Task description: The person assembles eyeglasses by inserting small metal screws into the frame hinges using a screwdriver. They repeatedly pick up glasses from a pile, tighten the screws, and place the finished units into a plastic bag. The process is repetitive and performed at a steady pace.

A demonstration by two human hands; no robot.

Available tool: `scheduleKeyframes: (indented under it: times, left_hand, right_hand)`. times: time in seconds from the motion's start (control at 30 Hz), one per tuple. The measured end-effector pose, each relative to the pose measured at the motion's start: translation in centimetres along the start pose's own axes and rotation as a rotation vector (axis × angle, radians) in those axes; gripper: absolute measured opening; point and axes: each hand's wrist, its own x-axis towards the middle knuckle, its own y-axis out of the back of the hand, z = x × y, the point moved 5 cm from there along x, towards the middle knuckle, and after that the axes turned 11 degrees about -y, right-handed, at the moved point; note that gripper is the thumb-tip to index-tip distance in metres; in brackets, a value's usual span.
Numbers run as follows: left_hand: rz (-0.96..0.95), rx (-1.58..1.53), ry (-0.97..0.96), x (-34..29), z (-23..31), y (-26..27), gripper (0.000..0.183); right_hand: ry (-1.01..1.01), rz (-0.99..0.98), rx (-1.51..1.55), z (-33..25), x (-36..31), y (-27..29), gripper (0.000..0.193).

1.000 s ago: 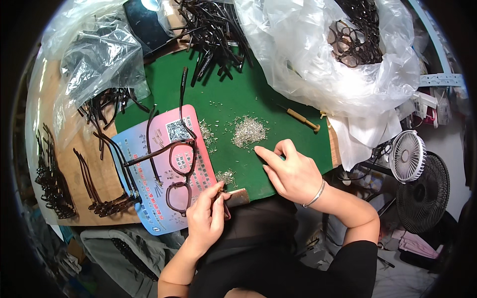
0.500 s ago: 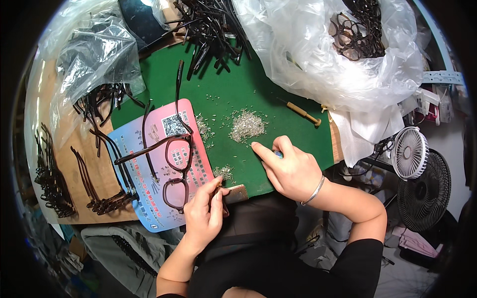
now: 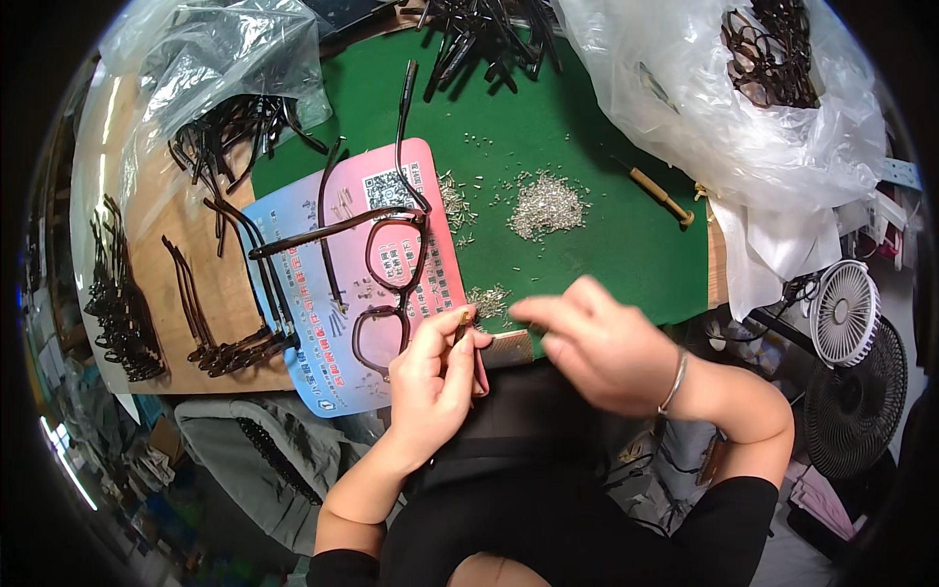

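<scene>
Wooden table (image 3: 227, 289) w/ a green mat (image 3: 606, 259) over much of it, packed tight at the edges. Clear plastic bag (image 3: 665, 127) w/ dark frames (image 3: 768, 59) in it overhangs the mat's upper R; pile of black temples (image 3: 494, 39) top ctr, another bag (image 3: 235, 49) upper L, two bundles of frames w/ arms (image 3: 122, 308) (image 3: 245, 354) down the L side. Yellowish-handled tool (image 3: 662, 198) lies near the mat's R edge. White fan (image 3: 845, 313) and bigger black fan (image 3: 861, 391) off to my R, beyond the table.

Writing: pink-and-blue card (image 3: 293, 201) has lines of print plus a square code (image 3: 386, 196); the dark glasses frame (image 3: 404, 292) lies on top, one arm cutting across the print. Small marks on the card too fine to make out.

My L hand (image 3: 430, 377) is at the table's near edge, just R of the card, thumb & index pinched on a small piece (image 3: 465, 320): dark w/ a goldish bit at the tip, rest hidden by my fingers. A heap of tiny silvery bits (image 3: 489, 299) sits just beside it; larger heap (image 3: 548, 207) farther up the mat. My R hand (image 3: 611, 347) is motion-blurred, index pointing L above a brownish block (image 3: 509, 349) at the edge; can't tell if its fingers grip anything.
</scene>
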Motion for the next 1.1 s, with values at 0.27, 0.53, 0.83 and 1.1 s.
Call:
scheduleKeyframes:
  times: [0.27,0.53,0.83,1.1]
  left_hand:
    - [0.105,0.539,-0.406,0.0,1.2,-0.6,0.022]
    - [0.15,0.623,-0.457,-0.2,1.2,-0.9,0.024]
    - [0.111,0.589,-0.469,0.2,1.3,-0.7,0.024]
    - [0.106,0.602,-0.467,0.2,1.2,-0.5,0.023]
  right_hand:
    - [0.084,-0.131,0.046,-2.4,0.8,-1.6,0.034]
    - [-0.178,-0.374,0.484,-1.3,2.1,-2.6,0.027]
    - [-0.164,-0.318,0.228,-1.5,2.0,-3.3,0.026]
    - [-0.155,-0.374,0.227,-2.0,2.4,-3.0,0.026]
